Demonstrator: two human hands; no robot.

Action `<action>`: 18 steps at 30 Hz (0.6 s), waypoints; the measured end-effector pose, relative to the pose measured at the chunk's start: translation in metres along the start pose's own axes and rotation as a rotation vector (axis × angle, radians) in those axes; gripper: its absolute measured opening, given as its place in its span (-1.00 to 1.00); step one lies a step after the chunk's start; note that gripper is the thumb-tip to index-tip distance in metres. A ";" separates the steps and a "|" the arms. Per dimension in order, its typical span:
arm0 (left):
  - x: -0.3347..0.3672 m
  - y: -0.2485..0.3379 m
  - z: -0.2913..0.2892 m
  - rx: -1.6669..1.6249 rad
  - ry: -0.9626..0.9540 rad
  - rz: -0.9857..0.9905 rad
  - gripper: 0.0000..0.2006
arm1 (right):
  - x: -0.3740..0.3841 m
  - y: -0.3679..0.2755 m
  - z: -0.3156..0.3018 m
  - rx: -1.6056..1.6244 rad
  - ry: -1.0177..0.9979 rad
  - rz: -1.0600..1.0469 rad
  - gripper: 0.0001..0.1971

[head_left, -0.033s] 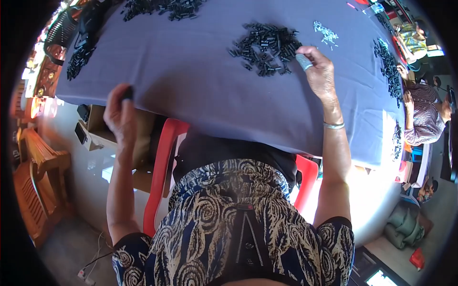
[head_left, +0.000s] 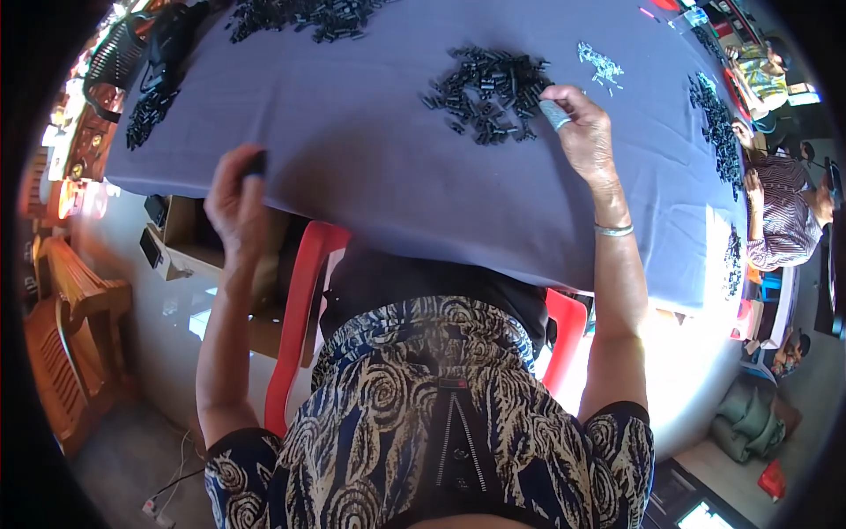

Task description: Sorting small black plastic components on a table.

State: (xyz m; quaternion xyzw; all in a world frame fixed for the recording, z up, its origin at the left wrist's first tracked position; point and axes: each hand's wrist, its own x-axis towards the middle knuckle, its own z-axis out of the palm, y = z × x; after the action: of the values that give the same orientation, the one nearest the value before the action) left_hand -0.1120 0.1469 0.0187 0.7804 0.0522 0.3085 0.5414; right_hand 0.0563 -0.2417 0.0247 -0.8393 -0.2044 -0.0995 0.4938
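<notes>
Above the near left edge of the cloth-covered table (head_left: 370,176), my left hand (head_left: 236,198) is closed on a small black piece (head_left: 256,164), slightly blurred. My right hand (head_left: 582,128) is pinched at the right side of a loose pile of small black tube-like pieces (head_left: 485,88). A pale blue-green cover (head_left: 554,115) wraps its thumb, and a metal bangle (head_left: 614,231) circles the wrist. Whatever lies between those fingertips is too small to make out. Beyond that hand lies a little heap of small silvery pieces (head_left: 600,65).
More black pieces lie in a heap at the far left (head_left: 308,16), at the left corner (head_left: 150,115) and along the right side (head_left: 718,132). Another person (head_left: 780,207) sits at the right edge. A red plastic chair (head_left: 300,326) and a wooden chair (head_left: 84,326) stand near me.
My left hand has shifted to the right and slightly away from me, with the black piece in it. My right hand has moved a little left at the pile's edge.
</notes>
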 end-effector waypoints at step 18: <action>0.049 0.023 0.199 -0.067 -0.336 0.124 -0.75 | 0.019 -0.022 0.023 -0.470 -0.176 -0.359 -0.76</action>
State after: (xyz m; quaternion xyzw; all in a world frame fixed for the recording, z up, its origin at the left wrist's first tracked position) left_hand 0.0283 -0.0038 0.0156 0.8041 -0.0976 0.2084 0.5481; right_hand 0.0632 -0.2078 0.0381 -0.8863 -0.3630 -0.1565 0.2412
